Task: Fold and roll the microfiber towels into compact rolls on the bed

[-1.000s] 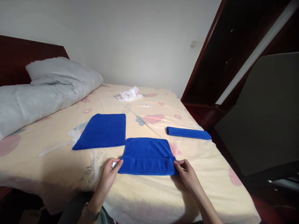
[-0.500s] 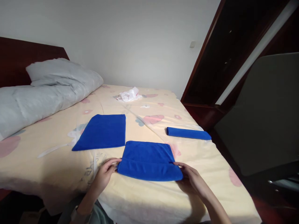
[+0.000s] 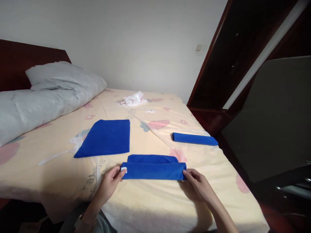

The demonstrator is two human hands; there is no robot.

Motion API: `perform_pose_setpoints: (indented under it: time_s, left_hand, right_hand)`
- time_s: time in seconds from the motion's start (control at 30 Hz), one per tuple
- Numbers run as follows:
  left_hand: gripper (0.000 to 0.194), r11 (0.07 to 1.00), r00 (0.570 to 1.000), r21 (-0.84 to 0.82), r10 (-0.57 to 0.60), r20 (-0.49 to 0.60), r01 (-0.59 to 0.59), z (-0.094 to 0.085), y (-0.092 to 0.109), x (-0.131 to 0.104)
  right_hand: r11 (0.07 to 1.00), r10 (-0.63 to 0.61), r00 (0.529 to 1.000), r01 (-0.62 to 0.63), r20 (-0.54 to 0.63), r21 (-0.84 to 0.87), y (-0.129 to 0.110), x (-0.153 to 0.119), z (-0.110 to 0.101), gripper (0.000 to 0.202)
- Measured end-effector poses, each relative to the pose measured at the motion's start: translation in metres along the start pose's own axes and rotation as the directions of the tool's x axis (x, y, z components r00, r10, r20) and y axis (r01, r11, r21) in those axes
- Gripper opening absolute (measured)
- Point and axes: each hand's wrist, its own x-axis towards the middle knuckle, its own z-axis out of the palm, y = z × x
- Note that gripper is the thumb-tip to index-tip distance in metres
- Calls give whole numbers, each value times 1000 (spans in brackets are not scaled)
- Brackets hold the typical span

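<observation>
A blue cloth [image 3: 153, 171] lies near the bed's front edge, its near part folded over in a long band and a strip of it showing behind. My left hand [image 3: 112, 179] pinches its left end beside a small white tag. At the right end, my right hand [image 3: 194, 179] grips the band between thumb and fingers. A second blue cloth [image 3: 105, 137] is spread flat to the left and farther back. To the right lies a narrow folded blue cloth [image 3: 195, 139].
The bed [image 3: 145, 207] has a patterned cream sheet. A crumpled white plastic bag [image 3: 134, 99] sits near the wall. A grey quilt [image 3: 53, 94] is heaped at the left, and a dark cabinet [image 3: 218, 64] stands beyond the right edge.
The near part of the cloth between my hands has been folded away from me into a narrower band, and its white tag now shows. Both hands have shifted with it and still hold its ends.
</observation>
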Motion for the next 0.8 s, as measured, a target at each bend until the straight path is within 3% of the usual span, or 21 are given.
perform_pose_setpoints:
  time_s: [0.1,0.2,0.33,0.53,0.67,0.8]
  left_hand:
    - [39,995,999,93,-31,-5,32,-2,4,-3]
    - [41,976,999,214,-35,-15,38,-3,7,-4]
    - [39,946,998,324,-6,-58,25,0,13,-6]
    - [38,996,995,54,-71,-67,75,13,13,-2]
    - [44,983,992,-161,-100,-80,87,19,8,5]
    - [50,960,989,-259,-129,-75,105,19,3,8]
  right_hand:
    - [987,103,994,-98,33,-131,6,-1,-1,47]
    - [950,138,989,-146,-49,-275,10,-1,0,45]
    - [962,123,983,-153,-138,-227,9,1,8,40]
    - [964,176,973,-201,-149,-172,7,3,22,40]
    - [984,165,979,-172,-122,-50,10,2,28,43]
    - [990,99,986,-83,-135,118,10,3,30,46]
